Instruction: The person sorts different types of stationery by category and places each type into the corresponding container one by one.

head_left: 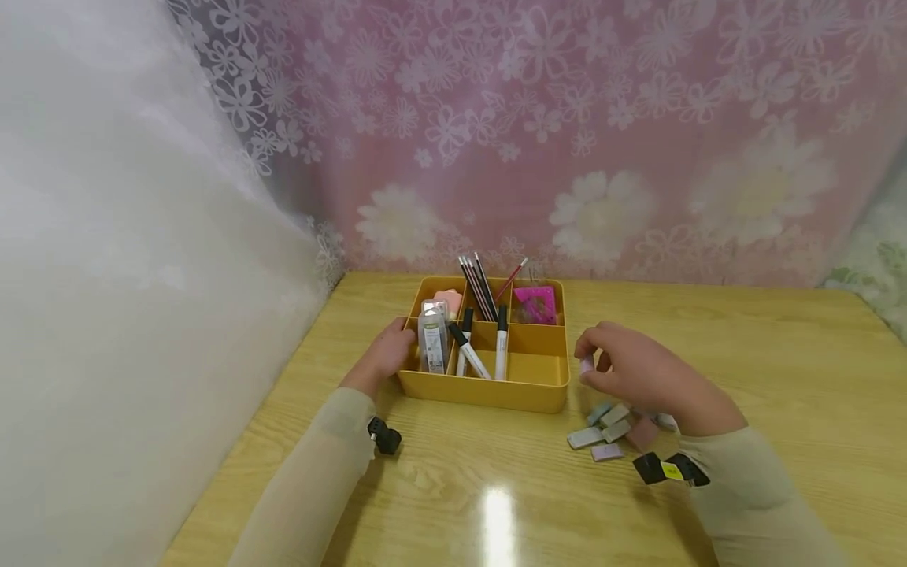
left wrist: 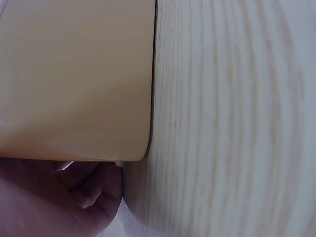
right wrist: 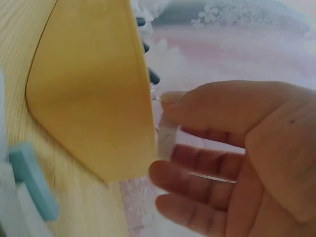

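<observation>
A yellow compartment box point(head_left: 489, 391) stands on the wooden table. At its left end my left hand point(head_left: 386, 350) grips the wall; in the left wrist view, curled fingers point(left wrist: 106, 192) lie against the box's side. My right hand point(head_left: 634, 370), just right of the box, pinches a small pale eraser point(right wrist: 168, 140) between thumb and fingers, near rim height. Below that hand lies a loose pile of pastel erasers point(head_left: 615, 429), partly hidden by the forearm. The front right compartment point(head_left: 536, 365) shows a bare floor.
Inside the box are white markers point(head_left: 501, 350) with black caps, clear packs point(head_left: 433, 342), pink items point(head_left: 448, 301), upright pencils point(head_left: 479, 287) and a magenta stencil-like piece point(head_left: 536, 305). A floral curtain point(head_left: 496, 157) hangs behind, and a white sheet point(head_left: 142, 276) stands at the left.
</observation>
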`<state>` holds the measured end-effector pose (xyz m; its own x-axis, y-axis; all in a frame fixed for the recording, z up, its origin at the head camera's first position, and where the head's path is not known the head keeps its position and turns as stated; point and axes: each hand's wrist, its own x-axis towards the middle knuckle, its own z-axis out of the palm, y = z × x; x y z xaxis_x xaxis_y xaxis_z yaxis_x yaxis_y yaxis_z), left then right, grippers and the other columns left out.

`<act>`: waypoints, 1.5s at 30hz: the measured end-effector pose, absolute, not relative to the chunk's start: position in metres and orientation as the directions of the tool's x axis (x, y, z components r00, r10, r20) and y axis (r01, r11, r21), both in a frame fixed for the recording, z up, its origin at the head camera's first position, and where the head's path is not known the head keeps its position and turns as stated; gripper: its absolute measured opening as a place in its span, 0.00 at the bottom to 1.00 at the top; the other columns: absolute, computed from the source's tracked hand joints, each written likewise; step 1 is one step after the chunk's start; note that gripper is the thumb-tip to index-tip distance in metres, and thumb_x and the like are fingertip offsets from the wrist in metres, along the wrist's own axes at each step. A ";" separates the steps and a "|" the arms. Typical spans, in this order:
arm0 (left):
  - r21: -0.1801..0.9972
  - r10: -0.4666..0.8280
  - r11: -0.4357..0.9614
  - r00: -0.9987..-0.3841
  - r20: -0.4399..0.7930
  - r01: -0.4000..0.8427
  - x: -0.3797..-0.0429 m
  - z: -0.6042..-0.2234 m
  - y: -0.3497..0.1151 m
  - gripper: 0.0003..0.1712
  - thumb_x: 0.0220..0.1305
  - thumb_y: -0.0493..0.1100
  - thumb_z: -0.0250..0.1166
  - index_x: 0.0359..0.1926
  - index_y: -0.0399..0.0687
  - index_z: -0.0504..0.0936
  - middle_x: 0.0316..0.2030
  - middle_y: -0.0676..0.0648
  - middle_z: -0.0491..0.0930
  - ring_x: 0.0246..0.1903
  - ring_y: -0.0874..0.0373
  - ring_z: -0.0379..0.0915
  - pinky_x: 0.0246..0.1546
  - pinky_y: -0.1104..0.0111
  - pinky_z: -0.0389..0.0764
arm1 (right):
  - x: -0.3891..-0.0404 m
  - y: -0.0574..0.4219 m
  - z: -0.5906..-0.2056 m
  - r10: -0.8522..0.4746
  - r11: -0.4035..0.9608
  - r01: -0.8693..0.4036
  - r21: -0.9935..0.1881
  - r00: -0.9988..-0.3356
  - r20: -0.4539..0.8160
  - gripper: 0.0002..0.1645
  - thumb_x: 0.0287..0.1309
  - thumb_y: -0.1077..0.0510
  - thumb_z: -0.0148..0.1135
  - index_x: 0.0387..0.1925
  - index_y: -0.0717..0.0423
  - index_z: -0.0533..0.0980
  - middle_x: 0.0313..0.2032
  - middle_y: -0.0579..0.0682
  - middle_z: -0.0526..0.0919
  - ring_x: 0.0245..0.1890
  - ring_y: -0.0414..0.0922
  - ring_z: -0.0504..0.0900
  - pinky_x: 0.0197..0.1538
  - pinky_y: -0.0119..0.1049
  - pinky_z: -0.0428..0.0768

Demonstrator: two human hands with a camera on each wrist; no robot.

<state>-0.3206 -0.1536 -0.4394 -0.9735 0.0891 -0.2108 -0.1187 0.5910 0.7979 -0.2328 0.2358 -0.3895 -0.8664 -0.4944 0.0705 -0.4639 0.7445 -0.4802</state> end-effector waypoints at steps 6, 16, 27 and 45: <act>0.790 0.094 0.603 -0.973 -0.212 -0.114 -0.320 -0.438 -0.155 0.33 0.76 0.49 0.39 0.77 0.42 0.57 0.72 0.38 0.62 0.70 0.42 0.58 0.71 0.47 0.57 | -0.227 0.225 -0.382 -0.491 0.725 -0.497 -0.477 -0.859 0.149 0.13 0.65 0.57 0.66 0.50 0.49 0.77 0.48 0.45 0.77 0.41 0.44 0.78 0.42 0.42 0.80; 0.804 0.090 0.580 -0.970 -0.224 -0.132 -0.320 -0.437 -0.153 0.33 0.76 0.50 0.39 0.77 0.43 0.57 0.73 0.39 0.62 0.71 0.42 0.57 0.71 0.46 0.56 | -0.229 0.213 -0.386 -0.493 0.701 -0.552 -0.451 -0.832 0.253 0.15 0.65 0.58 0.67 0.52 0.47 0.78 0.49 0.43 0.77 0.40 0.41 0.78 0.42 0.41 0.80; 0.808 0.101 0.578 -0.972 -0.210 -0.115 -0.321 -0.439 -0.155 0.33 0.76 0.49 0.39 0.77 0.41 0.57 0.73 0.39 0.62 0.71 0.42 0.57 0.71 0.45 0.57 | -0.227 0.211 -0.387 -0.498 0.705 -0.549 -0.449 -0.834 0.237 0.18 0.64 0.57 0.68 0.55 0.47 0.77 0.51 0.42 0.77 0.39 0.40 0.77 0.39 0.40 0.79; 0.810 0.094 0.574 -0.973 -0.212 -0.121 -0.321 -0.440 -0.155 0.34 0.75 0.49 0.40 0.77 0.41 0.57 0.72 0.39 0.62 0.70 0.42 0.58 0.71 0.45 0.57 | -0.233 0.231 -0.389 -0.486 0.803 -0.438 -0.403 -0.874 -0.020 0.16 0.63 0.55 0.68 0.50 0.55 0.77 0.45 0.50 0.79 0.37 0.44 0.77 0.41 0.45 0.79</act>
